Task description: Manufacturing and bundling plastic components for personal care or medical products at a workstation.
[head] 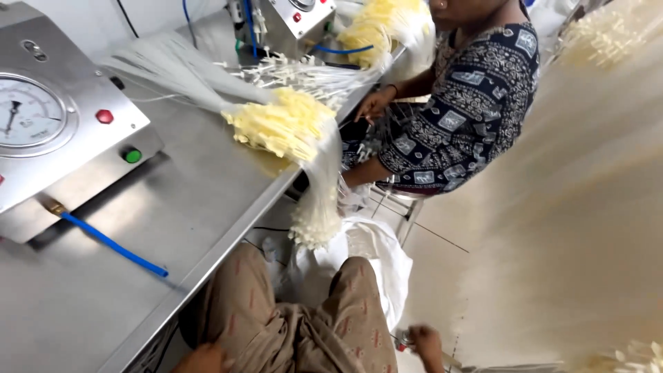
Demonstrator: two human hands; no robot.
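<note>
My left hand (204, 359) rested by my knee, grip unclear; my right hand (423, 340) pinched a small object low beside the white bag (376, 252). I judged steadying the bag wise.

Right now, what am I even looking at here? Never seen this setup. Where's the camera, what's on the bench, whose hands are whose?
There is one picture, from a camera on a seated person's head, looking down past their lap. No robot: only bare hands.

The steel table carries a metal box with a pressure gauge, a red and a green button, and a blue hose. On it lie bundles of clear thin tubes with pale yellow end pieces; one bundle hangs over the edge toward a white bag.

The wearer's left hand rests low by the knee; the right hand reaches down to the floor near a small object too blurred to name. Whether either holds anything is unclear.

A co-worker in a patterned top sits opposite.
</note>
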